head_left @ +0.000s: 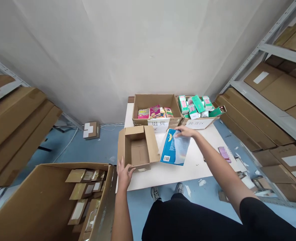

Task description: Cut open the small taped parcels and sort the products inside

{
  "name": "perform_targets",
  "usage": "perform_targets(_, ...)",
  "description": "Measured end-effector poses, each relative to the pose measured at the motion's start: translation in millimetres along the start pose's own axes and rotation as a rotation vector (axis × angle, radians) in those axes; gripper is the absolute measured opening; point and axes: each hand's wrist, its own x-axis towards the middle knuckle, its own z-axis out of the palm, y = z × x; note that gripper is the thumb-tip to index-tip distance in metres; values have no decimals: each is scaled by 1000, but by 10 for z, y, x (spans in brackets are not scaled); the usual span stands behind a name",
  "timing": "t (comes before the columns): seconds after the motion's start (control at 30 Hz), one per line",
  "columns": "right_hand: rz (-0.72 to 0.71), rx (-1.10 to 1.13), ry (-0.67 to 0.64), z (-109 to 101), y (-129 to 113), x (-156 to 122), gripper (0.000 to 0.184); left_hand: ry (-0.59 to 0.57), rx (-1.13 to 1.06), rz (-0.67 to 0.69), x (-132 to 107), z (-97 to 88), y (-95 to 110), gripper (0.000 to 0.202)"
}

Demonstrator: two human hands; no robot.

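Observation:
On the white table [142, 179] stands a small open cardboard box [153, 144], flaps spread, its inside bare. The fingers of my left hand [124, 172] hold its near left edge. To the right, a blue book [171, 150] with a barcode on its lower corner is tilted just above the tabletop. My right hand [185, 131] grips it by the top edge, fingers closed around it. The book is beside the box, not inside it.
Behind stand a labelled carton [158, 99] of small books and another labelled carton [196, 124] of green-and-white packs. A flat purple item [223, 154] lies at the table's right. A large carton [50, 167] of parcels stands lower left; shelves [270, 93] with boxes flank both sides.

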Motion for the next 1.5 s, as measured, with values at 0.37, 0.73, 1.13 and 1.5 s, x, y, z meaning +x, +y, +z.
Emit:
perform_targets(0.37,671,-376,250,2398,1399,-36,73,232,-6,-105,-233,-118,438,38)
perform_targets(0.73,845,-328,28,2877,1817,-372,77,-349,-283,226,-308,690,1868,33)
perform_targets(1.13,646,-307,412,2903,1728,-870,84,-614,-169,-531,94,2281,1235,46)
perform_targets(1.5,597,-39,-115,3111,2102,-845,100,-548,-537,-680,39,2452,1478,27)
